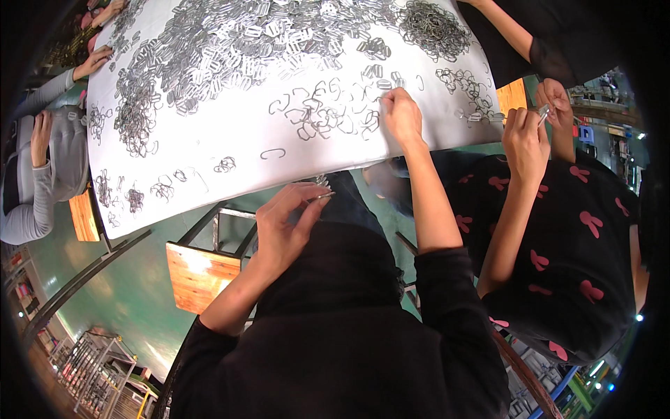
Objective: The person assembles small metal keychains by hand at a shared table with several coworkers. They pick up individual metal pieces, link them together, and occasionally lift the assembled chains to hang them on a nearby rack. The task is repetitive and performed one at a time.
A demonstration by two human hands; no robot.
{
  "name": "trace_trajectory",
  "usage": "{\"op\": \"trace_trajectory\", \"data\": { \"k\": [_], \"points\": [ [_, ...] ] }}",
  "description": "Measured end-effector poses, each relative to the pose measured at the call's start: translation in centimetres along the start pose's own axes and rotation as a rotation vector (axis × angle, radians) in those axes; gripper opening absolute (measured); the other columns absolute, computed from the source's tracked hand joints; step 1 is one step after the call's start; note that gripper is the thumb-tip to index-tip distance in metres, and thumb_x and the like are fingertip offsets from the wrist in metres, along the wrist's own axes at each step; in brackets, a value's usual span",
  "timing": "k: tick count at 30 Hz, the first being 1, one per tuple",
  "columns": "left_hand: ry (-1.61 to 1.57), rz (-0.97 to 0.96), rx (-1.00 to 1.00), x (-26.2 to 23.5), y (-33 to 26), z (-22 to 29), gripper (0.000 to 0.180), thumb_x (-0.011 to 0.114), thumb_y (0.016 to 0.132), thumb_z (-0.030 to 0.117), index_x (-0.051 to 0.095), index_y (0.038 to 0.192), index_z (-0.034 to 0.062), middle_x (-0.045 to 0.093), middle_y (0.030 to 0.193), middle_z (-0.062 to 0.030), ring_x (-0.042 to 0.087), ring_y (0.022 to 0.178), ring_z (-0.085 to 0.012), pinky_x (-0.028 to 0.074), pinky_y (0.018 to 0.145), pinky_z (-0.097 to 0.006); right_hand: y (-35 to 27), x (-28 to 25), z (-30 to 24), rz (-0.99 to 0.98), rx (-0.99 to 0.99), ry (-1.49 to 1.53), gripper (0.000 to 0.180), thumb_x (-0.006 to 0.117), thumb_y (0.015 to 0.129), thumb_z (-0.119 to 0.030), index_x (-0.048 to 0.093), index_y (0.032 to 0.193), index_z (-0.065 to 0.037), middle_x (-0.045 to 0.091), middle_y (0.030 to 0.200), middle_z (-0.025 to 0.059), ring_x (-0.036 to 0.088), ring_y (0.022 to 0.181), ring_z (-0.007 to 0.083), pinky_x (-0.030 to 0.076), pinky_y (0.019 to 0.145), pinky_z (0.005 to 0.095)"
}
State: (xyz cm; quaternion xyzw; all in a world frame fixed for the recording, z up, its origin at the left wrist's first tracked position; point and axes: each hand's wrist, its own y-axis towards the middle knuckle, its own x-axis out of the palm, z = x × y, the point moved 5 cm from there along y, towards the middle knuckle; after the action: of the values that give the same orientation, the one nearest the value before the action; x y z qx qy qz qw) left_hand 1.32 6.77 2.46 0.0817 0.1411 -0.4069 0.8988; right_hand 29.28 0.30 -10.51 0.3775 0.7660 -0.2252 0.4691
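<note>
My left hand is below the table's near edge, thumb and fingers pinched on a small silvery metal buckle. More shiny metal shows just beyond its fingertips; whether it is joined to the buckle I cannot make out. Over the tabletop, my right hand has its fingers closed together, fingertips down beside a few loose flat buckles. What it pinches, if anything, is hidden. Left of it lies a loose spread of bent wire rings, and a single open C-shaped wire ring lies apart nearer the edge.
A big heap of flat metal buckles covers the far side of the white table. A dense wire-ring pile sits at far right. Co-workers' hands are at the right and left sides. A wooden stool stands below left.
</note>
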Motion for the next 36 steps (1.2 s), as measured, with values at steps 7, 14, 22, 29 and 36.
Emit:
{"op": "trace_trajectory", "data": {
  "k": [7, 14, 22, 29, 36],
  "points": [
    [-0.035, 0.009, 0.001, 0.0, -0.2, -0.7, 0.012, 0.066, 0.081, -0.001, 0.066, 0.093, 0.0008, 0.068, 0.087, -0.0094, 0.065, 0.069, -0.0147, 0.052, 0.060, -0.025, -10.9, -5.7, -7.2, -0.125, 0.134, 1.209, 0.034, 0.065, 0.081, 0.004, 0.045, 0.108, -0.003, 0.062, 0.088, 0.0086, 0.061, 0.071, 0.0135, 0.047, 0.055, 0.0242],
    [-0.101, 0.030, 0.007, -0.1, -0.7, -0.9, 0.012, 0.069, 0.080, 0.003, 0.063, 0.089, 0.0000, 0.069, 0.086, -0.0092, 0.067, 0.074, -0.0150, 0.054, 0.063, -0.025, -18.3, -8.5, -12.6, -0.068, 0.140, 1.358, 0.042, 0.062, 0.082, 0.009, 0.037, 0.112, -0.005, 0.060, 0.091, 0.0107, 0.065, 0.075, 0.0184, 0.052, 0.053, 0.0240],
    [-0.046, -0.021, 0.185, -0.2, -1.5, -0.9, 0.015, 0.070, 0.077, 0.001, 0.064, 0.091, 0.0007, 0.068, 0.090, -0.0112, 0.067, 0.081, -0.0190, 0.053, 0.068, -0.028, -19.3, -8.0, -13.3, 0.234, -0.140, 1.198, 0.035, 0.060, 0.082, 0.013, 0.039, 0.105, -0.002, 0.059, 0.092, 0.0142, 0.064, 0.080, 0.0175, 0.054, 0.066, 0.0257],
    [0.305, 0.234, 0.107, -4.9, 8.1, -9.0, 0.011, 0.063, 0.087, 0.009, 0.069, 0.094, 0.0023, 0.068, 0.087, -0.0133, 0.063, 0.070, -0.0193, 0.050, 0.065, -0.028, -19.4, -8.0, -12.5, 0.304, -0.276, 1.214, 0.038, 0.059, 0.079, 0.018, 0.036, 0.100, -0.003, 0.058, 0.089, 0.0168, 0.063, 0.078, 0.0207, 0.055, 0.071, 0.0311],
    [0.755, 0.277, -0.098, -6.0, 19.3, -15.4, 0.024, 0.073, 0.077, 0.024, 0.069, 0.091, 0.0055, 0.067, 0.093, -0.0125, 0.064, 0.082, -0.0266, 0.050, 0.071, -0.039, -18.5, -7.8, -12.3, 0.220, -0.293, 1.153, 0.036, 0.059, 0.080, 0.017, 0.036, 0.100, -0.003, 0.058, 0.092, 0.0173, 0.064, 0.079, 0.0211, 0.055, 0.071, 0.0311]
  ]
}}
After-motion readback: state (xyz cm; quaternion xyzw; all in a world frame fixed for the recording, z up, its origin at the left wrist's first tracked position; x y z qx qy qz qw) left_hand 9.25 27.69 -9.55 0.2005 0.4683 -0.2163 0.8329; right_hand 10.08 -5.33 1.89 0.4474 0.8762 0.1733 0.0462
